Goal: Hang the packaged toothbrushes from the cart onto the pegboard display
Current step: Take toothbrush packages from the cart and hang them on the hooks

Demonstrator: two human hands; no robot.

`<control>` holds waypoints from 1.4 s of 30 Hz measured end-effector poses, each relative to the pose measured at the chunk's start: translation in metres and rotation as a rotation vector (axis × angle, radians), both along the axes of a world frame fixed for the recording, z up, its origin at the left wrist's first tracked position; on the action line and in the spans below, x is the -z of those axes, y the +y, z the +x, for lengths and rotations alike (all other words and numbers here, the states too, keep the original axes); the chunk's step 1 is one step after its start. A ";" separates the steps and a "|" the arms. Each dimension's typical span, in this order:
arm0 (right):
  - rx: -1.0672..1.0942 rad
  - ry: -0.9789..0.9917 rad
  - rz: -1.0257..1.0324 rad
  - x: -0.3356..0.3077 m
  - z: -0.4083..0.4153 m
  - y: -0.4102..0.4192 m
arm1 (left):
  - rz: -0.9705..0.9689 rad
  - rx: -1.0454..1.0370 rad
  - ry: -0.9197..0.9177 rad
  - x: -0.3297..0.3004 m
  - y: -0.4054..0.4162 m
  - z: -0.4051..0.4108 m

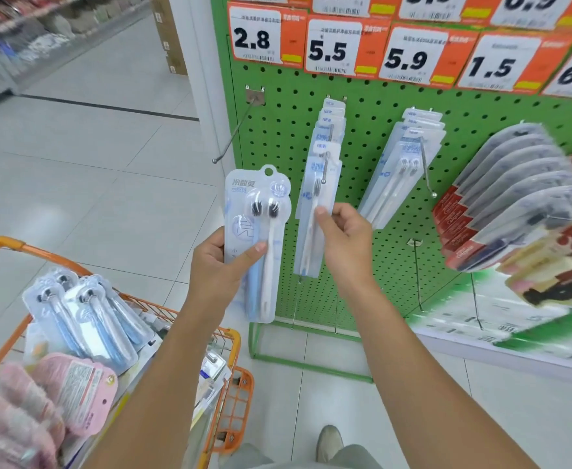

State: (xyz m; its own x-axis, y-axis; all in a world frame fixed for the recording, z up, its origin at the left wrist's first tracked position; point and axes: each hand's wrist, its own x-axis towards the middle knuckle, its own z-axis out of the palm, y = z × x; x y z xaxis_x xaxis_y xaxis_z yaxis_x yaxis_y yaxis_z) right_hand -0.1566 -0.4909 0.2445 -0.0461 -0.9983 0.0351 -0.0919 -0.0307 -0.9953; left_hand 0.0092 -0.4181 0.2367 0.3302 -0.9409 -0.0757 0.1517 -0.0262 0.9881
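Nearest to me, the orange wire shopping cart (225, 336) stands at my left. It carries several clear blister packs of blue and white toothbrushes (85, 314), lying in a loose overlapping pile, with pink fluffy packaged goods (41, 401) in front of them. My judgement: this stock is not yet hung, so a good part of the task is left.

My left grip (222, 269) is closed round the lower half of one clear twin-toothbrush pack with black bristles (259, 238), thumb across its front, fingers behind. The pack is upright, its hang hole at the top, free of any hook and held in front of the left edge of the board.

My right grip (344, 236) has its fingers curled, with fingertip and thumb pinching the lower part of the front pack in the hanging row of white toothbrush packs (322, 184) on the middle hook.

Beyond, the green perforated metal pegboard (284, 130) holds that filled row, a second row of pale toothbrush packs (403, 164) to its right, and further right a blurred fan of grey-backed packs with red toothpaste cartons (460, 231). The long bare steel hook (234, 133) at the upper left carries nothing; I judge it the likely place for the held pack, though I cannot be sure. A further bare hook (416, 275) hangs lower down.

Orange and white price cards (342, 45) line the top. The hook's ball end points outward toward me; the hang hole must clear it.
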 end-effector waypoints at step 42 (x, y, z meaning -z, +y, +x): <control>-0.312 -0.067 -0.046 -0.006 0.077 0.034 | -0.032 -0.019 0.055 0.007 0.002 0.056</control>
